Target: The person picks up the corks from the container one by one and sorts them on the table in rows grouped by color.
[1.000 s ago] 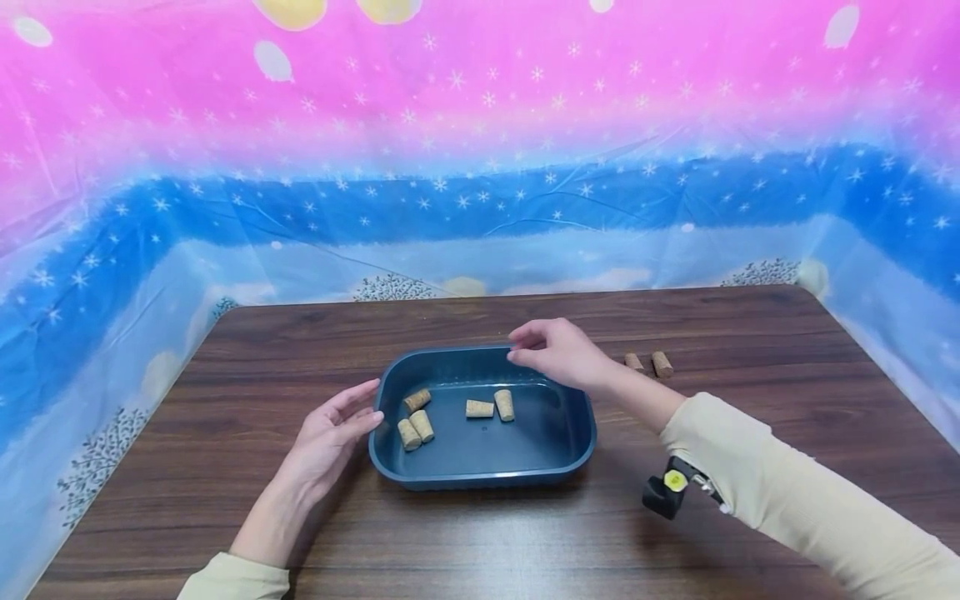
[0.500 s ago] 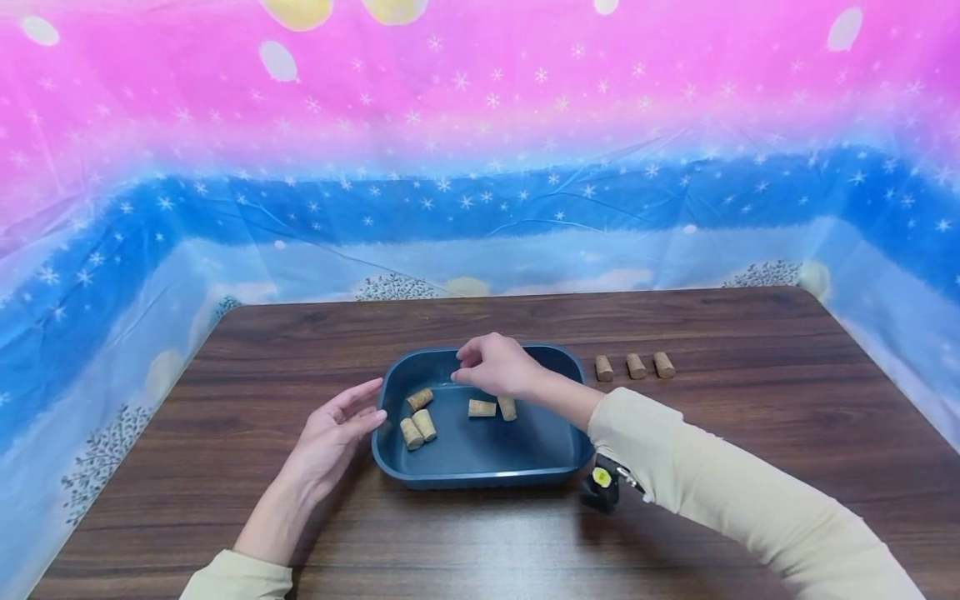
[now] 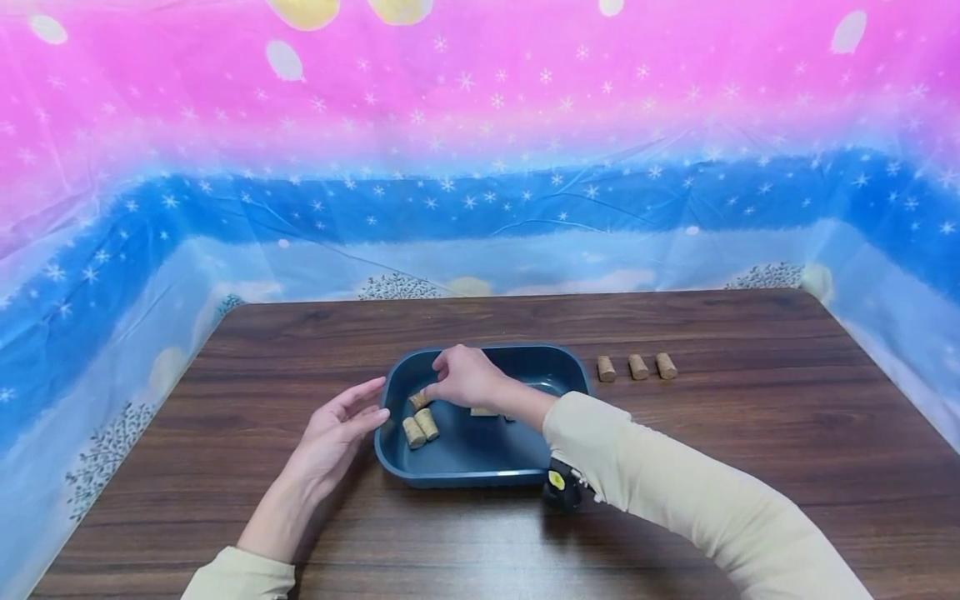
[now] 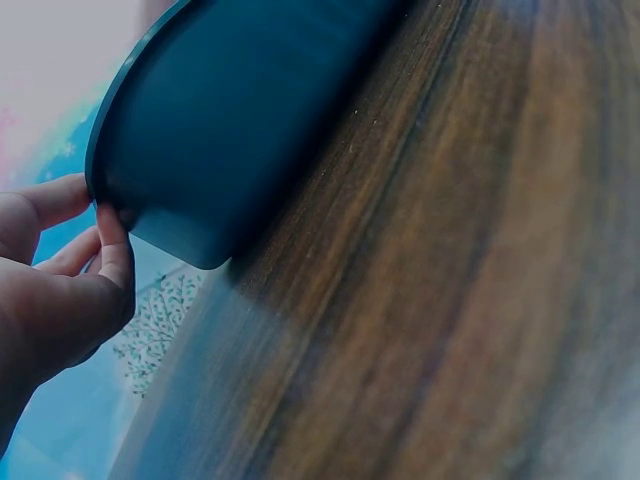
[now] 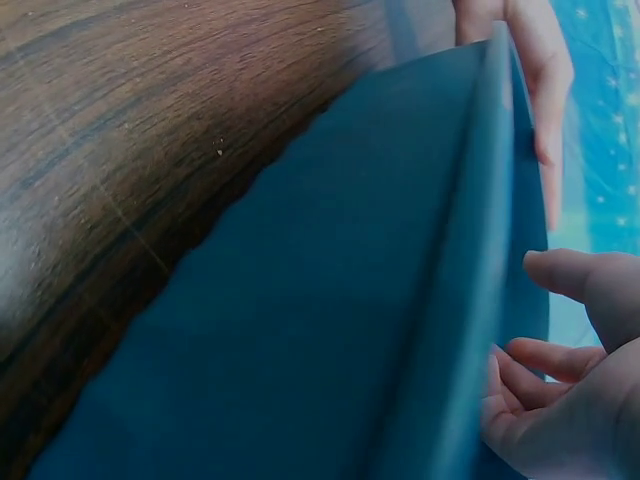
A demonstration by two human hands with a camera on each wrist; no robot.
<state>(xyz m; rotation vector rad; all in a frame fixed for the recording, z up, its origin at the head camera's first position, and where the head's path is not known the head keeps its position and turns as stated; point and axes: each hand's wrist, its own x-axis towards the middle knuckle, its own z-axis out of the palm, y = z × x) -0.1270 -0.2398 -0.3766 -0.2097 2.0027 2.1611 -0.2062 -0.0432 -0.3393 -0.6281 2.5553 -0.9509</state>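
A dark blue plastic basin [image 3: 480,478] stands on the table. At its left end my left hand [image 3: 333,433] holds the rim with thumb and fingers; the left wrist view shows the fingertips [image 4: 115,235] against the outer wall. My right hand [image 3: 468,379] reaches over the basin's back left part. Its thumb tip is right at a cork stopper [image 3: 418,401], while in the right wrist view thumb and fingers are apart. Two paler cork stoppers [image 3: 420,428] lie side by side just in front. A further cork [image 3: 483,412] and one beside it are mostly hidden under the right hand and wrist.
A row of three cork stoppers [image 3: 637,367] stands on the dark wood table [image 3: 750,467], right of the basin. A patterned pink and blue cloth [image 3: 480,200] hangs behind and beside the table. A small black camera [image 3: 561,486] is strapped to the right wrist.
My right hand has moved left over the basin, from its back rim to the cork at the back left. Its arm uncovers the third cork on the table. The left hand stays at the rim.
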